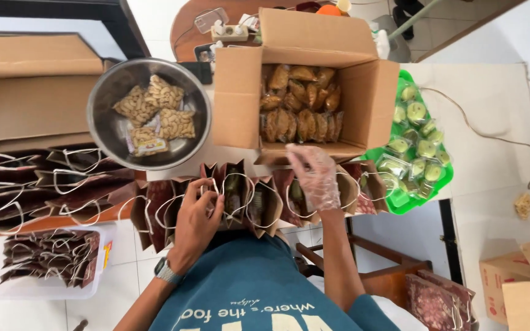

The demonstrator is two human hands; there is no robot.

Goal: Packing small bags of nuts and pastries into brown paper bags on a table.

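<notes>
the person stands over a row of small dark red paper bags (240,202) with white cord handles, lined up open-topped along the near edge of the surface (498,104). the left hand (196,217), bare with a watch at the wrist, is curled around the top edge and handles of one bag near the middle of the row, pinching it open. the right hand (315,175), in a thin clear plastic glove, hovers just above the bags to the right, fingers bent loosely; whether it holds anything cannot be told (the glove blurs the fingertips).

to do this well, it seems best that the left hand keeps the bag mouth spread and upright, so the cords stay out of the opening while the gloved hand drops straight down into it.

the cardboard box (305,92) of brown snack packets sits directly beyond the right hand, its near flap almost touching the fingers. a steel bowl (102,110) with packets of nuts lies beyond and left of the left hand. a green tray (440,184) of small round green cakes in clear tubs sits right of the box. more flat bags are stacked at far left.
</notes>
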